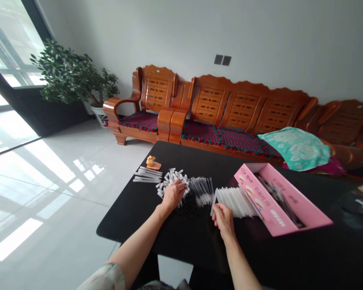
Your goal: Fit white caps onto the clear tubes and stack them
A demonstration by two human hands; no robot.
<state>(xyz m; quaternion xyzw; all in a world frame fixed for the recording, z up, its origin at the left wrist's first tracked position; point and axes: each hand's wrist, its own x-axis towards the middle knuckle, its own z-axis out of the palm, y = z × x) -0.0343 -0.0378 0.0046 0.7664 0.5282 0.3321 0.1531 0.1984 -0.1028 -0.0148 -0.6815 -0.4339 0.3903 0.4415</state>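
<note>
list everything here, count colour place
table: one, black, foreground
small tubes: many, white, table left
thin rods: many, greyish, centre
black bits: many, black, centre
long tubes: many, whitish, table centre
sticks: several, grey, table left
figurine: one, orange, table left
box: one, pink, table right
seats: several, brown, behind
cushions: several, red, on seats
cloth: one, turquoise, on seats
plant: one, green, left
wall plates: two, dark, behind
left hand: one, at small tubes
right hand: one, at long tubes

I'm seeing small white caps [173, 176] lying heaped. Slim rods [201, 187] are lying between them and a row of pale, translucent tubes [236, 200].
</note>
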